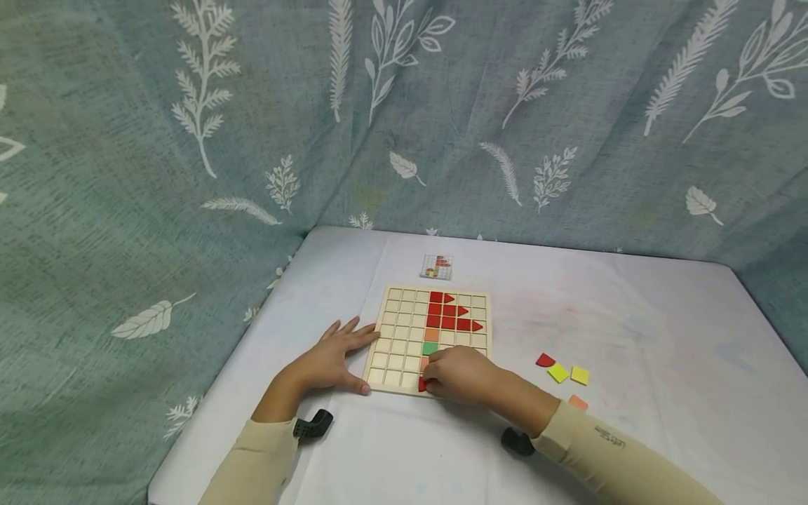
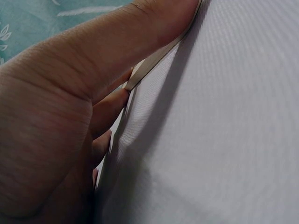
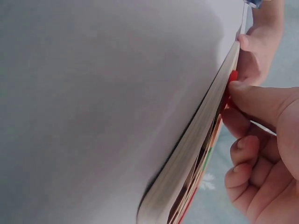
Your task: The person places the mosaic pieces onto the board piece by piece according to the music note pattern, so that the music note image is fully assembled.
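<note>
A wooden grid board (image 1: 396, 347) lies on the white-covered table. Three rows of red tiles (image 1: 449, 322) fill its upper right part, each row ending in a pointed tile. Below them run an orange tile (image 1: 432, 334), a green tile (image 1: 431, 348) and another orange tile (image 1: 425, 364). My right hand (image 1: 463, 375) pinches a red tile (image 1: 422, 384) between thumb and index finger at the board's near edge; the hand covers most of that tile and several cells. With fingers spread, my left hand (image 1: 331, 354) touches the board's left side and near-left corner.
Behind the board lies a small pattern card (image 1: 437, 267). To the right are a loose red quarter-round tile (image 1: 546, 360), two yellow square tiles (image 1: 579, 376) and an orange tile (image 1: 577, 402) partly covered by my right arm. A leaf-patterned curtain (image 1: 467, 140) hangs behind the table.
</note>
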